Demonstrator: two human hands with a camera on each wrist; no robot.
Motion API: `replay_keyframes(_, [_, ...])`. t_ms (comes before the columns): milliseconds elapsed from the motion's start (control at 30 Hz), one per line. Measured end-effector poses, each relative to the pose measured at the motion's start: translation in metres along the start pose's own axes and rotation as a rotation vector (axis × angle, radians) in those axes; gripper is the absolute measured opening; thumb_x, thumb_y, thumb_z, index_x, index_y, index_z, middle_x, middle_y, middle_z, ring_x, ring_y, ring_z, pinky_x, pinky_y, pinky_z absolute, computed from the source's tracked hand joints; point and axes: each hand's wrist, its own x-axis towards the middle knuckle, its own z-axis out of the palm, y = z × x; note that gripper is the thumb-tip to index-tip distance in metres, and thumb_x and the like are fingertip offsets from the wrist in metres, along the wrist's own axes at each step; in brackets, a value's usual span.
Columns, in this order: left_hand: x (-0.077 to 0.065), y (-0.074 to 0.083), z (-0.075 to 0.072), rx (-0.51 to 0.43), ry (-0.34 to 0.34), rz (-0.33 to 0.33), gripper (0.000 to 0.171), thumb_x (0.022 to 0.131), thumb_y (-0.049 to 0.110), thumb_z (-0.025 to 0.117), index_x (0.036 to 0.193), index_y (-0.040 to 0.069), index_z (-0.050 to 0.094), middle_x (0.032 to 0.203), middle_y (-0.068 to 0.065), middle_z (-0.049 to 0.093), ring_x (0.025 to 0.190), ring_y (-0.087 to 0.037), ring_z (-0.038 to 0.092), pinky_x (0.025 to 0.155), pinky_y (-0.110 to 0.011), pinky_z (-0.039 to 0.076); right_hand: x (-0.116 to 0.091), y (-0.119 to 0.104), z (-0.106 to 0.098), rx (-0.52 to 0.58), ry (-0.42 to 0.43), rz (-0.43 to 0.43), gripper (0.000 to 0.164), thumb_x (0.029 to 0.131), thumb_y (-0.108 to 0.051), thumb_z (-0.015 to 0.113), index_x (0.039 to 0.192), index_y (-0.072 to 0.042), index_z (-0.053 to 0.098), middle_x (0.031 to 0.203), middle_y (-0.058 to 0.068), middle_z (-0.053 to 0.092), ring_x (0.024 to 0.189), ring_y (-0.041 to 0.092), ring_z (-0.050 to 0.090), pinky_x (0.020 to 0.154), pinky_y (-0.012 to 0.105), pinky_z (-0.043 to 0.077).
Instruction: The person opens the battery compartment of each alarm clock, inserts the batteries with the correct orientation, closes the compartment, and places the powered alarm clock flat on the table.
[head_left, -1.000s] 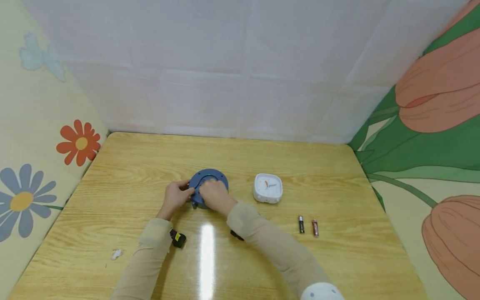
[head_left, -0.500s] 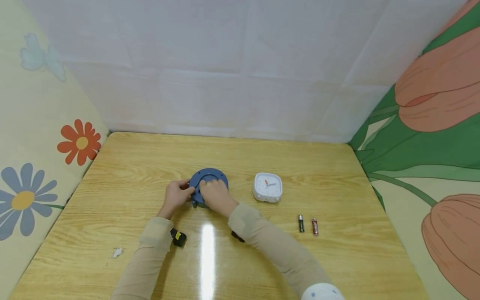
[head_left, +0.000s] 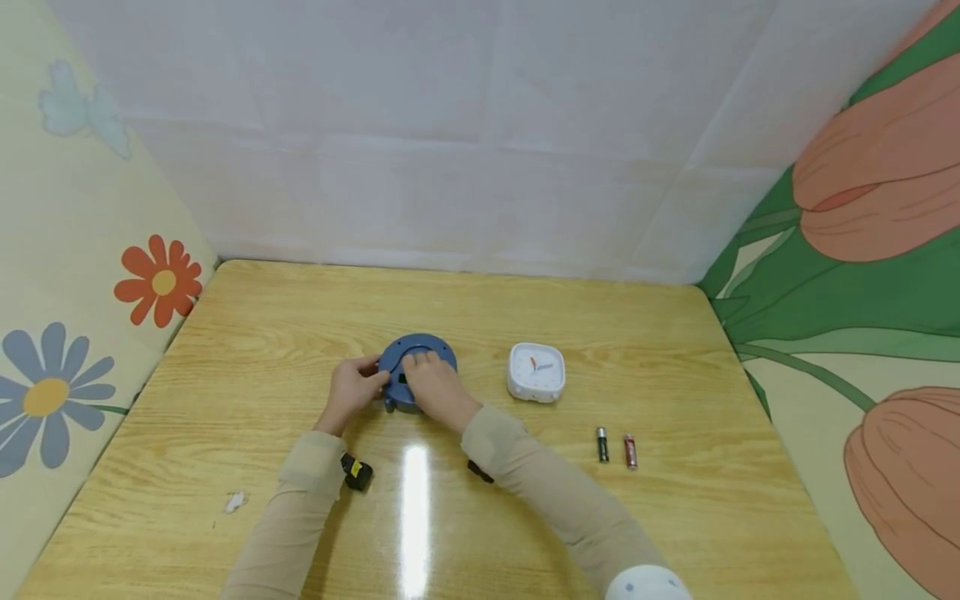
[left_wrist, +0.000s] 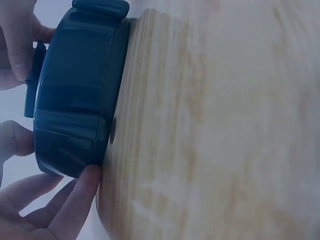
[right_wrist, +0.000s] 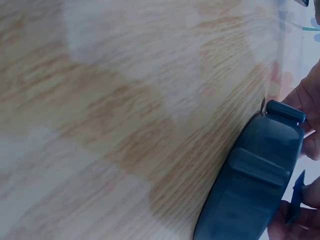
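Note:
A round blue casing (head_left: 415,341) lies flat on the wooden table, with a small dark opening (head_left: 402,379) in its upper side. My left hand (head_left: 354,390) grips its left edge; in the left wrist view those fingers (left_wrist: 75,202) curl around the lower side. Over the casing, my right hand (head_left: 437,389) pinches a thin blue cover (right_wrist: 296,197), which stands tilted away from the casing in the right wrist view. The cover also shows in the left wrist view, under the right fingertips (left_wrist: 21,67). A short rounded knob (head_left: 389,406) juts from the casing's near left edge.
A white square clock (head_left: 536,372) stands right of the casing. Further right and nearer lie a dark battery (head_left: 602,445) and a red battery (head_left: 631,452). A small white patch (head_left: 236,502) marks the table at left. A white sheet (head_left: 480,167) rises behind the table.
My right hand has shifted slightly right and its fingers have straightened somewhat, with the cover lifted. The dark opening in the casing now shows. My left hand keeps its hold.

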Motion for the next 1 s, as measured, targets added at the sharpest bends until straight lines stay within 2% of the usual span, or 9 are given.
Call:
replay_keyframes(200, [0.000,0.000,0.000,-0.003,-0.002,-0.001,0.044,0.083,0.006,0.057,0.125,-0.007,0.051,0.112,-0.027,0.056,0.090,-0.029,0.059,0.063,-0.024,0.054,-0.002,0.001,0.002,0.038,0.015,-0.010,0.023,0.095,-0.013,0.046,0.115,-0.003,0.051,0.107,0.013,0.057,0.095,0.023,0.056,0.075,0.028,0.052])
replay_keyframes(367, [0.001,-0.001,-0.001,0.002,0.000,0.007,0.044,0.084,0.006,0.056,0.126,-0.006,0.050,0.113,-0.027,0.056,0.092,-0.030,0.059,0.064,-0.025,0.054,-0.003,0.004,0.004,0.027,0.025,-0.060,0.027,0.094,-0.009,0.048,0.119,0.000,0.053,0.109,0.014,0.057,0.099,0.022,0.056,0.082,0.027,0.049])
replay_keyframes(533, [0.000,-0.002,-0.001,0.019,-0.003,0.019,0.044,0.084,0.007,0.056,0.126,-0.005,0.050,0.113,-0.027,0.057,0.092,-0.030,0.060,0.064,-0.026,0.054,-0.004,0.006,0.004,0.055,0.049,-0.080,0.024,0.093,-0.005,0.048,0.115,0.002,0.056,0.107,0.013,0.058,0.098,0.021,0.057,0.084,0.026,0.048])
replay_keyframes(700, [0.000,-0.001,-0.001,0.012,-0.004,0.014,0.044,0.084,0.007,0.056,0.126,-0.005,0.050,0.113,-0.026,0.056,0.092,-0.029,0.060,0.064,-0.025,0.054,-0.004,0.008,0.001,0.160,0.020,-0.035,0.023,0.092,-0.005,0.050,0.113,0.000,0.056,0.108,0.012,0.058,0.100,0.020,0.056,0.085,0.026,0.047])
replay_keyframes(867, [0.001,-0.002,-0.001,0.001,0.000,0.011,0.044,0.084,0.007,0.056,0.126,-0.005,0.050,0.113,-0.026,0.057,0.091,-0.029,0.060,0.064,-0.025,0.054,-0.004,0.011,-0.002,0.328,-0.028,0.032,0.021,0.086,0.000,0.054,0.107,-0.003,0.058,0.107,0.010,0.057,0.097,0.019,0.056,0.082,0.025,0.047])
replay_keyframes(1000, [0.001,-0.003,-0.001,-0.007,0.000,0.008,0.045,0.084,0.007,0.055,0.126,-0.005,0.050,0.114,-0.027,0.056,0.091,-0.029,0.060,0.065,-0.025,0.054,-0.006,0.016,-0.003,0.432,0.009,0.042,0.021,0.086,0.003,0.050,0.104,-0.003,0.058,0.107,0.010,0.058,0.101,0.020,0.055,0.087,0.028,0.046])
